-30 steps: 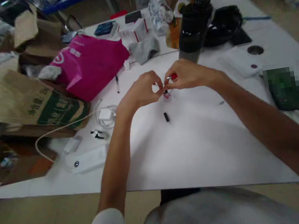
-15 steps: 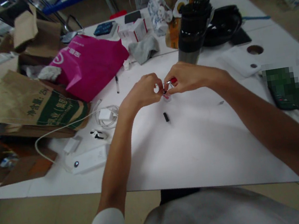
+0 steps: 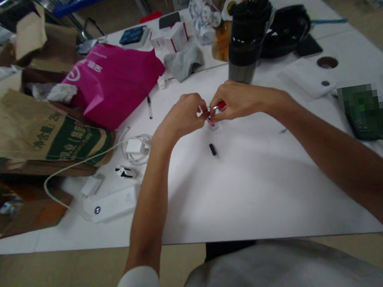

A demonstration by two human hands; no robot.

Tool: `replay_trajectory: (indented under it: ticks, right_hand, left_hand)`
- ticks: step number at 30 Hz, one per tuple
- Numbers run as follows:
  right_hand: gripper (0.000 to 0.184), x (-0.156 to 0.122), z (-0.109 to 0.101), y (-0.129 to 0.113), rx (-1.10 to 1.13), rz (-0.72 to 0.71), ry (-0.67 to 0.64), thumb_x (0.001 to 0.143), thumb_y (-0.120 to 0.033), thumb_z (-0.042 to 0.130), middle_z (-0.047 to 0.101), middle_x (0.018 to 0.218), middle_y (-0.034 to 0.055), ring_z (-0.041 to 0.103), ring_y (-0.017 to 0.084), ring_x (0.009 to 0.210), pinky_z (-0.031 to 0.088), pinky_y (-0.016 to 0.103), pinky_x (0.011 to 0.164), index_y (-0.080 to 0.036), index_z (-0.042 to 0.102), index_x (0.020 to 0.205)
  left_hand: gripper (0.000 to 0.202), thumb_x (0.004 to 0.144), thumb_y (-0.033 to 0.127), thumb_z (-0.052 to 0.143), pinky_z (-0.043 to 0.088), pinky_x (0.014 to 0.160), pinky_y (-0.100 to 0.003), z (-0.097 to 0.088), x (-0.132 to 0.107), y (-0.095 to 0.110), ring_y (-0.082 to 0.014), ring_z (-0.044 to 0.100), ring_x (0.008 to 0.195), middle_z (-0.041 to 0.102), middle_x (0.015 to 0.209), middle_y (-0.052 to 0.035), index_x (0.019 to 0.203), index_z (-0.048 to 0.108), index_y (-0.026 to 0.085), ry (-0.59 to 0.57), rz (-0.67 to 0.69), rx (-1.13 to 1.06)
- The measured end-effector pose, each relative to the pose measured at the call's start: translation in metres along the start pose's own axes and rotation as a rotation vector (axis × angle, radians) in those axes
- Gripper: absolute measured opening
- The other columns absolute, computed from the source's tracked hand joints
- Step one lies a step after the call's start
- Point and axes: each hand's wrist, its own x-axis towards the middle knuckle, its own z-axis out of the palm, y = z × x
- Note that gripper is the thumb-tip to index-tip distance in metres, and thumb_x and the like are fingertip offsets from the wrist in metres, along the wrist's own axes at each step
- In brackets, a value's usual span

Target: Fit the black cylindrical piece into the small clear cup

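Over the middle of the white table (image 3: 255, 186), my left hand (image 3: 183, 115) and my right hand (image 3: 237, 99) meet fingertip to fingertip. My right hand pinches a small tool with a red handle (image 3: 221, 105) and a thin metal tip. My left hand's fingers are pinched on a tiny pinkish part (image 3: 212, 122) right under that tip; I cannot make out what it is. A small black piece (image 3: 212, 149) lies loose on the table just in front of both hands.
A dark tumbler (image 3: 247, 34) stands just behind my right hand. To the left lie a magenta bag (image 3: 113, 81), a brown paper bag (image 3: 39, 132), a white charger with cable (image 3: 135, 148), a white power bank (image 3: 114, 204) and a pen (image 3: 149, 106). A white holed pad (image 3: 307, 79) lies right.
Both hands stay together at the same spot. The pinched fingers have shifted only slightly around the small part.
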Motion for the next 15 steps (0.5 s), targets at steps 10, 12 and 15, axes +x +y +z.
replay_trajectory:
  ticks: [10, 12, 15]
  right_hand:
    - [0.021, 0.0026, 0.0046, 0.0032, 0.033, -0.014, 0.036, 0.098, -0.035, 0.078, 0.082, 0.081, 0.0063, 0.065, 0.023, 0.08, 0.045, 0.039, 0.079, -0.023, 0.096, 0.099]
    - [0.021, 0.0028, 0.005, 0.0041, 0.035, -0.014, 0.039, 0.097, -0.036, 0.079, 0.081, 0.081, 0.0061, 0.065, 0.023, 0.081, 0.044, 0.039, 0.079, -0.023, 0.096, 0.1]
    - [0.023, 0.0023, 0.0045, 0.0045, 0.035, -0.014, 0.038, 0.097, -0.037, 0.079, 0.082, 0.081, 0.0057, 0.066, 0.022, 0.081, 0.044, 0.038, 0.079, -0.023, 0.096, 0.103]
  left_hand:
    - [0.023, 0.106, 0.02, 0.069, 0.058, 0.112, -0.046, -0.0065, -0.0039, 0.0075, -0.0321, 0.073, 0.123, 0.08, 0.122, -0.0119, 0.119, 0.087, 0.021, 0.036, 0.0, 0.104]
    - [0.021, 0.106, 0.021, 0.07, 0.058, 0.112, -0.046, -0.0069, -0.0038, 0.0084, -0.0323, 0.073, 0.124, 0.08, 0.124, -0.012, 0.119, 0.087, 0.021, 0.027, -0.008, 0.113]
    - [0.02, 0.106, 0.022, 0.072, 0.057, 0.113, -0.046, -0.0058, -0.0023, 0.0077, -0.0328, 0.073, 0.125, 0.08, 0.126, -0.012, 0.119, 0.088, 0.022, 0.003, -0.027, 0.107]
